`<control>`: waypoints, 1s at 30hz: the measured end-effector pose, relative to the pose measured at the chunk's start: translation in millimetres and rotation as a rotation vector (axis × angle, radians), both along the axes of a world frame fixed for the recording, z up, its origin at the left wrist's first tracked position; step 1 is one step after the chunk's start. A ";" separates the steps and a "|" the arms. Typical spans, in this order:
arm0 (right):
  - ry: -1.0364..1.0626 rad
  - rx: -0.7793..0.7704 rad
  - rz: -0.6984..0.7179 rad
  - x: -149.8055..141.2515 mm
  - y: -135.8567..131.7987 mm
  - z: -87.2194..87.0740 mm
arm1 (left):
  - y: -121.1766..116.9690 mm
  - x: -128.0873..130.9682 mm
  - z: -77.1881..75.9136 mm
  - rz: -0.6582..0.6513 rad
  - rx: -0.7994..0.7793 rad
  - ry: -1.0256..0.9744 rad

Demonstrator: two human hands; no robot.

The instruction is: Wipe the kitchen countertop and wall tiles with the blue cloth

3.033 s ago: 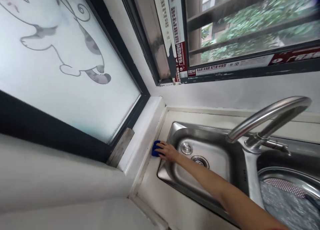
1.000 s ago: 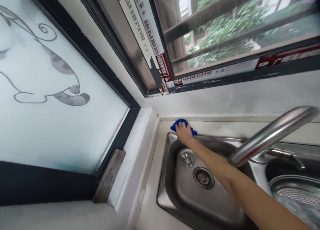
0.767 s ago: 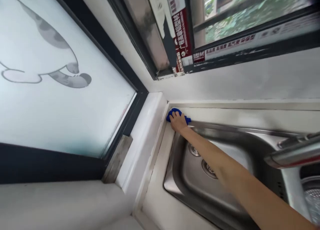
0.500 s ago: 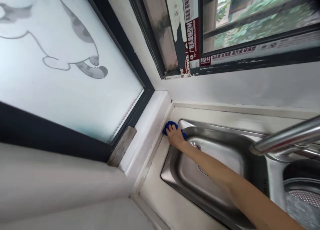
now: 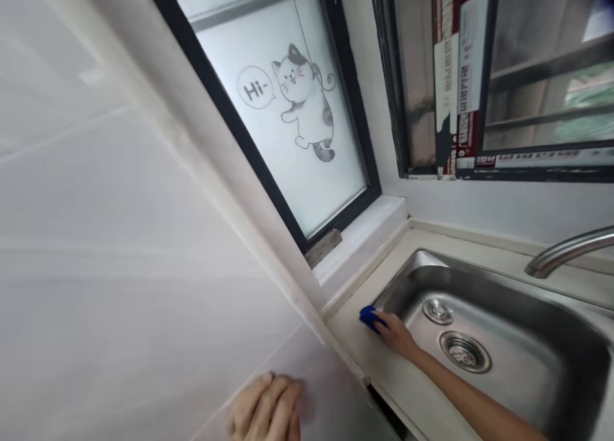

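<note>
My right hand (image 5: pixel 396 333) presses a small blue cloth (image 5: pixel 369 315) against the left rim of the steel sink (image 5: pixel 527 313), fingers closed over it. The arm reaches in from the lower right across the basin. My left hand (image 5: pixel 266 412) lies flat against the white tiled wall at the bottom of the view, fingers stretched out and together, holding nothing.
A drain (image 5: pixel 464 351) and a round plug (image 5: pixel 437 309) sit in the basin. The faucet spout (image 5: pixel 568 251) comes in from the right. A frosted window with a cat drawing (image 5: pixel 307 102) and a barred window (image 5: pixel 537 95) stand behind the beige counter (image 5: pixel 355 329).
The view swung left and pulled back. My right hand slid the blue cloth from the sink's back left corner forward along the left rim. My left hand came into view on the wall.
</note>
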State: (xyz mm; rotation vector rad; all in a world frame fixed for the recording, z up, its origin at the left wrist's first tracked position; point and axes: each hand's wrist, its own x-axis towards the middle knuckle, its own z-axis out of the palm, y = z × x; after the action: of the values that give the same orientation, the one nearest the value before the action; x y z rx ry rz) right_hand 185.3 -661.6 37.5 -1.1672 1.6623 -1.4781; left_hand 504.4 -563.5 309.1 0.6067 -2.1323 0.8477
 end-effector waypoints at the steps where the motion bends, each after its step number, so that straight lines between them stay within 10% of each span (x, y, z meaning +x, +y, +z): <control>1: -0.047 0.011 -0.038 -6.2 11.7 7.3 | 0.9 -5.0 5.0 -0.003 -0.075 -0.036; 7: -0.749 -0.037 -0.112 16.3 80.1 74.3 | 15.6 -11.1 19.3 -0.067 0.023 -0.063; 12: -0.776 -0.132 -0.115 103.4 91.2 149.2 | 45.5 63.0 33.0 0.035 -0.179 0.083; 18: -0.201 -0.532 -0.225 183.0 106.4 218.2 | 83.3 162.3 67.4 0.482 -0.269 0.729; 23: 0.590 -0.947 -0.243 212.4 98.8 249.2 | 74.7 182.9 45.1 0.416 0.088 1.024; 30: 0.783 -0.966 -0.385 222.0 91.5 362.1 | 62.6 176.7 24.9 0.349 0.175 1.177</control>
State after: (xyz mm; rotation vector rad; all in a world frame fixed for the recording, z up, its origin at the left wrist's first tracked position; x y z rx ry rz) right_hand 407.3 -570.1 399.6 -2.2522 1.7072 -2.4091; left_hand 681.0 -501.0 334.0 1.2129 -1.0276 0.2942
